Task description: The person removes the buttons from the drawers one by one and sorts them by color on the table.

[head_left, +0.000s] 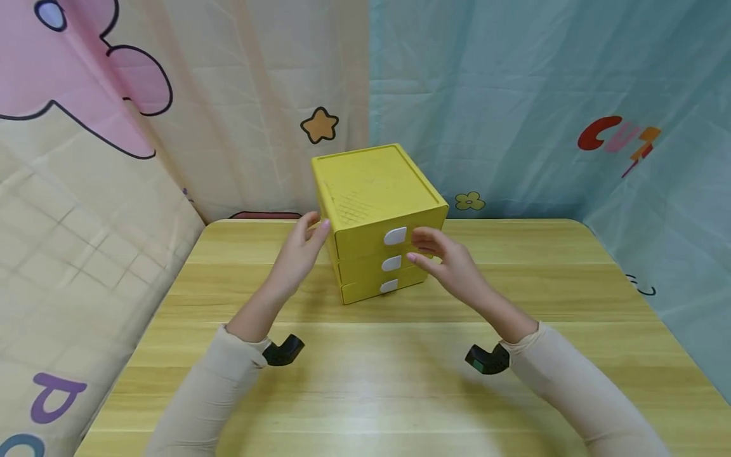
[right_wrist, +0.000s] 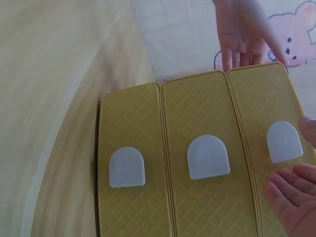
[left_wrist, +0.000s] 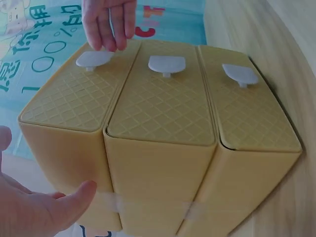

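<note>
A yellow three-drawer box [head_left: 377, 184] stands at the back middle of a wooden table [head_left: 365, 381], each drawer with a white handle. My left hand [head_left: 311, 231] lies against the box's left front corner at the height of the top drawer, fingers straight; the right wrist view shows these fingers [right_wrist: 242, 34] at the drawer's edge. In front of the drawers, just right of the top handle [head_left: 395, 236] and middle handle [head_left: 391, 263], my right hand [head_left: 419, 246] hovers with loosely bent fingers and holds nothing. Its fingertips [left_wrist: 108, 29] sit close beside the top handle [left_wrist: 94, 59].
Printed cloth hangs behind and on both sides of the table: pink and cream on the left, teal on the right. Black wrist mounts [head_left: 283, 350] [head_left: 487, 359] show under both sleeves. The box is the only object on the tabletop.
</note>
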Action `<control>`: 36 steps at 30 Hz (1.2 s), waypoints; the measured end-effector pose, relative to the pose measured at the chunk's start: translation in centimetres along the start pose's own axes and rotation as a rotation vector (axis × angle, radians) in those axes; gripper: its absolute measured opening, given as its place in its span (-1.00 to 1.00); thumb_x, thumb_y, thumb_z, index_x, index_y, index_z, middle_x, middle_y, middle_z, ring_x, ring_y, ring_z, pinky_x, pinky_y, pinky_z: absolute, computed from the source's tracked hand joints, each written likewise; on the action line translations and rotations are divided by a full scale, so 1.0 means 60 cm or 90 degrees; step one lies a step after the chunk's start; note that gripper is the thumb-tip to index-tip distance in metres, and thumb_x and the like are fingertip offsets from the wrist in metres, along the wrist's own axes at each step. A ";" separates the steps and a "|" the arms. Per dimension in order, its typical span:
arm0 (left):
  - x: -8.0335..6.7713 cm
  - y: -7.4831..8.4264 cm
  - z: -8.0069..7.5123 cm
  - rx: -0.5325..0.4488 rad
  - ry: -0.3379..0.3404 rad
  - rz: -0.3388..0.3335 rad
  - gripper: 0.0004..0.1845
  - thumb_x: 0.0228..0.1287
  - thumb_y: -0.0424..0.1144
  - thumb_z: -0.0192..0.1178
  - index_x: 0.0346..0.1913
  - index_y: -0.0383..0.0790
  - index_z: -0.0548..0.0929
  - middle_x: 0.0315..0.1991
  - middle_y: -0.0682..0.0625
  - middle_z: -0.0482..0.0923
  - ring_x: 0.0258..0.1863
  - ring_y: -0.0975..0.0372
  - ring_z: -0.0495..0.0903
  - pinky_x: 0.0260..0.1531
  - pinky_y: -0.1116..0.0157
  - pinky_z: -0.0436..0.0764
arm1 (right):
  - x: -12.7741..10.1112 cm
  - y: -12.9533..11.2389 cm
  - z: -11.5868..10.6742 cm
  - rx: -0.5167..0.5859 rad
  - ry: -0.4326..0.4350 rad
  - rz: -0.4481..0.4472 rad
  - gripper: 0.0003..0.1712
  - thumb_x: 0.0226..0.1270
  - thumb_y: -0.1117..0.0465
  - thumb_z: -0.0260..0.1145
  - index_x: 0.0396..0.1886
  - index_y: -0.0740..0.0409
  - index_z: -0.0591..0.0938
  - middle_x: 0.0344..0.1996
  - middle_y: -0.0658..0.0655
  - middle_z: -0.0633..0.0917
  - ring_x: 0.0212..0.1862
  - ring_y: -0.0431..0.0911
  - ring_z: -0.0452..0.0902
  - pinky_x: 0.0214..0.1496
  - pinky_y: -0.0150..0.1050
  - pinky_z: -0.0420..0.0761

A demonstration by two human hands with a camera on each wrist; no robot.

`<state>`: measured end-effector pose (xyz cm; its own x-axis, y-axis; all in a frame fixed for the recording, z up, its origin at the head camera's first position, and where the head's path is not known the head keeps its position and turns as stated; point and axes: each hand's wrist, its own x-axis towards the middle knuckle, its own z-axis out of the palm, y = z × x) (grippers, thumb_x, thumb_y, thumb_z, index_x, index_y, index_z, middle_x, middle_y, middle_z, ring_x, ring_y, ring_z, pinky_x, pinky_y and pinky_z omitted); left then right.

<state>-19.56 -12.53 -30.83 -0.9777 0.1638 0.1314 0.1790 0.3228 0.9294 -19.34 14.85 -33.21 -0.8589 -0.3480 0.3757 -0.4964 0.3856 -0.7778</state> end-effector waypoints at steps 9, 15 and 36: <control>0.024 0.013 0.003 -0.065 -0.031 -0.052 -0.22 0.27 0.12 -0.03 0.36 -0.33 0.00 0.31 -0.15 0.05 0.20 0.07 0.23 0.14 0.13 0.21 | 0.022 -0.021 0.025 0.101 0.078 0.051 -0.71 0.19 0.38 0.23 -0.10 0.44 0.49 -0.21 0.30 0.57 -0.13 0.05 0.55 -0.20 -0.40 0.51; 0.021 0.023 0.002 -0.089 -0.042 -0.049 -0.27 0.33 0.00 -0.04 0.35 -0.38 -0.02 0.30 -0.21 0.05 0.21 0.03 0.22 0.16 0.13 0.19 | 0.028 -0.050 0.026 0.125 0.111 0.076 -0.80 0.18 0.43 0.23 -0.23 0.50 0.50 -0.33 0.34 0.57 -0.25 0.16 0.55 -0.24 -0.34 0.54; 0.029 0.013 0.002 -0.093 -0.041 -0.056 -0.25 0.31 0.02 -0.02 0.35 -0.38 -0.02 0.30 -0.22 0.06 0.20 0.03 0.23 0.17 0.11 0.16 | -0.065 -0.023 0.018 0.114 0.155 0.032 -0.87 0.07 0.36 0.34 -0.39 0.33 0.58 -0.50 0.15 0.62 -0.47 -0.11 0.55 -0.36 -0.31 0.57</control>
<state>-21.09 -11.90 -29.90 -0.9789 0.2020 0.0297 0.0709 0.2000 0.9772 -15.17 14.74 -34.16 -0.8977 -0.1089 0.4269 -0.4406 0.2324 -0.8671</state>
